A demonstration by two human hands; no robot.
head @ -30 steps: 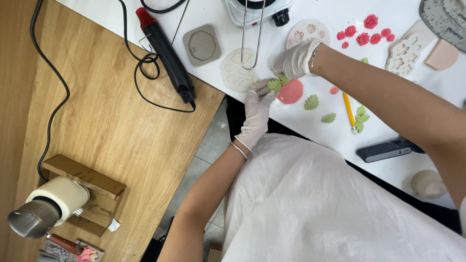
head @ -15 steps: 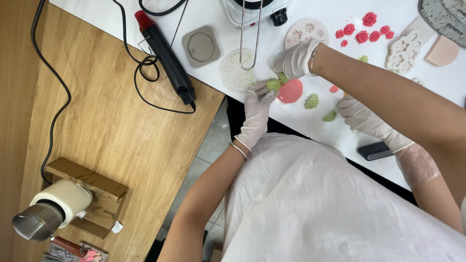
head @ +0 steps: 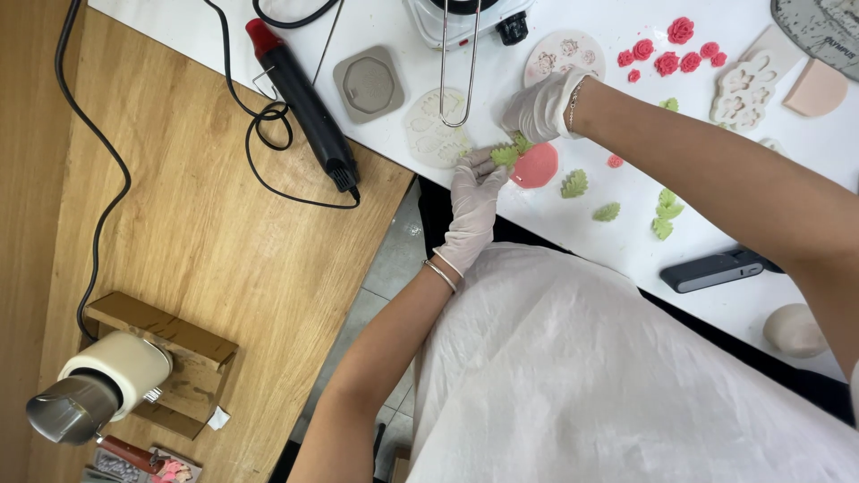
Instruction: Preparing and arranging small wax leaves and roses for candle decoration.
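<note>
Far left: a silver and white heat blower [head: 94,394] on a wooden stand [head: 170,344], on a brown wooden table [head: 179,215]. Further right, near the top: a black tool with a red end [head: 300,98], black cord [head: 268,125] looped beside it. Then a white table [head: 626,259] with a grey mold [head: 369,85] and a pale round mold [head: 434,139].

Middle: left hand [head: 472,201] in a white glove, fingers closed on a small green leaf shape [head: 506,155]. Right beside it, right hand [head: 541,107], also gloved, fingertips pinching the same green leaf shape from above. Leaf just off the table, touching the edge of a round pink disc [head: 537,165].

Further right: more green leaves [head: 617,197] lying flat, small red roses [head: 667,54] near the top, a white flower mold [head: 743,85], a pink block [head: 819,88]. Lower right: a dark flat gadget [head: 711,268] and a pale ball [head: 795,329].
</note>
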